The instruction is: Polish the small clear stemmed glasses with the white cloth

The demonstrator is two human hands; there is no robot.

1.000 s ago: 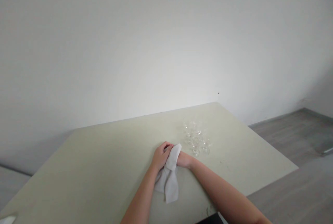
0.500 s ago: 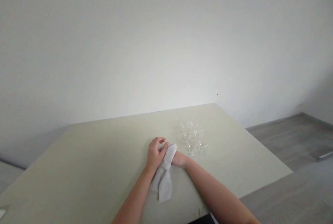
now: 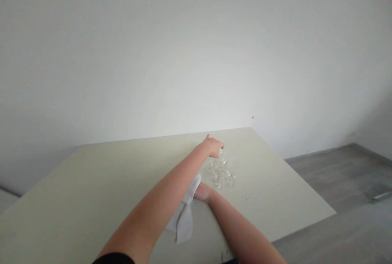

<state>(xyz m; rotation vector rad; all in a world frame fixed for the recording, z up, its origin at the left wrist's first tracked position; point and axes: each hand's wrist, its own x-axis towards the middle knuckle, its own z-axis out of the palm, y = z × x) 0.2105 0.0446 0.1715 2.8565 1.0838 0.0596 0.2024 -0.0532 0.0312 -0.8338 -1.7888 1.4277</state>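
Observation:
A white cloth hangs from my right hand, which rests on the pale table and is mostly hidden behind my left forearm; the hand is wrapped in the cloth. My left hand stretches far forward over a cluster of clear glasses near the table's far right. Its fingers curl down onto the top of the rearmost glass. Whether they grip it is not visible.
A white wall stands right behind the table. The table's right edge drops to a grey wood-look floor. A flat grey object lies on the floor at the far right.
My left hand has let go of the cloth and reached forward and right to the glasses. My right hand stays put with the cloth. The camera tilted slightly.

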